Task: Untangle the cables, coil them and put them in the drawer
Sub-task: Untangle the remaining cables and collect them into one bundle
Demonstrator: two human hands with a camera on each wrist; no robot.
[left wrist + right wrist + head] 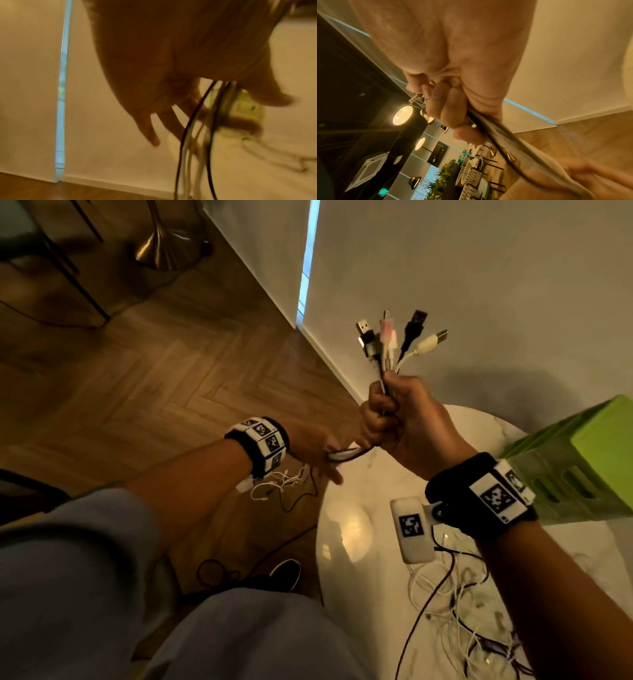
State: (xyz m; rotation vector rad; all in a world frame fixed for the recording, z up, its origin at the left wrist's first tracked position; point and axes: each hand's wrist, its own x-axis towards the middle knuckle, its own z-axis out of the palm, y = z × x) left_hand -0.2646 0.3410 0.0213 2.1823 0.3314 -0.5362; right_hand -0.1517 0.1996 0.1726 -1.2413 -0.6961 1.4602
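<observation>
Blurred by motion, the left hand [317, 455] reaches just below the right hand [397, 422], its fingers loosely spread among the black and white cable strands [193, 142]; whether it grips any cannot be told. The right hand is clenched around the bundle, plug ends [399, 337] fanning above the fist. Below the right wrist, a loose tangle of white and dark cables [469, 621] lies on the round white marble table [346, 542], partly cut off, beside a green slotted plastic crate [579, 467].
</observation>
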